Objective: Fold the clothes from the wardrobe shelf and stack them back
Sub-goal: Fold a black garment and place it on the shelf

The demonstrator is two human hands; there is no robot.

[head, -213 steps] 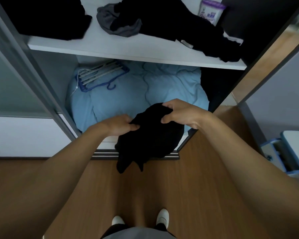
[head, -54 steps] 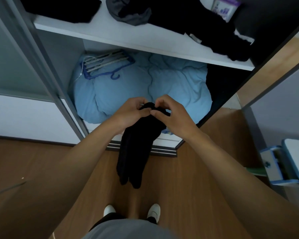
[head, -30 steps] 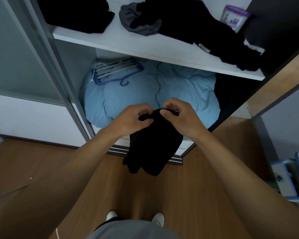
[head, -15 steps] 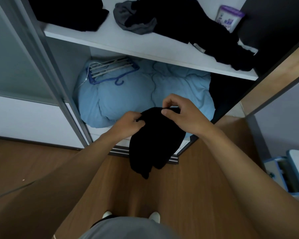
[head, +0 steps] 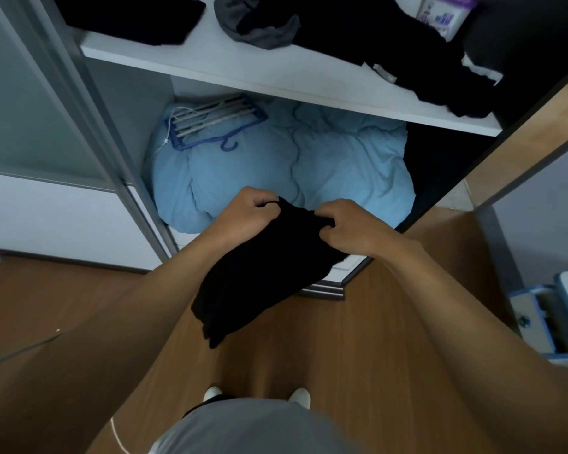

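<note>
While a person is standing at an open wardrobe and looking down, both hands are holding a black garment (head: 263,273) in the air, above the wardrobe's bottom rail and the wooden floor (head: 358,339). The left hand (head: 246,213) is gripping the garment's upper left edge, its fingers curled close together around the cloth. The right hand (head: 351,227) is pinching the upper right edge, with thumb and curled fingers clamped on a fold. The hands are near each other, with a bunched stretch of cloth running between them. The garment is hanging down and to the left in doubled layers, its lowest tip dangling above the floor ahead of the person's white shoes (head: 214,393).

Higher up, a white wardrobe shelf (head: 210,60) is carrying more clothes. A dark stack (head: 128,18) is lying at its left end, near the front edge. A crumpled grey garment (head: 256,31) is lying around the middle, toward the back, touching a large loose heap of black clothes (head: 391,44) that is spreading to the right end and close to the front edge. A purple-lidded container (head: 443,14) is standing at the back right corner, behind the heap.

Under the shelf, a light blue duvet (head: 325,165) is filling the lower compartment, and a blue hanger (head: 210,126) is lying on its back left part.
</note>
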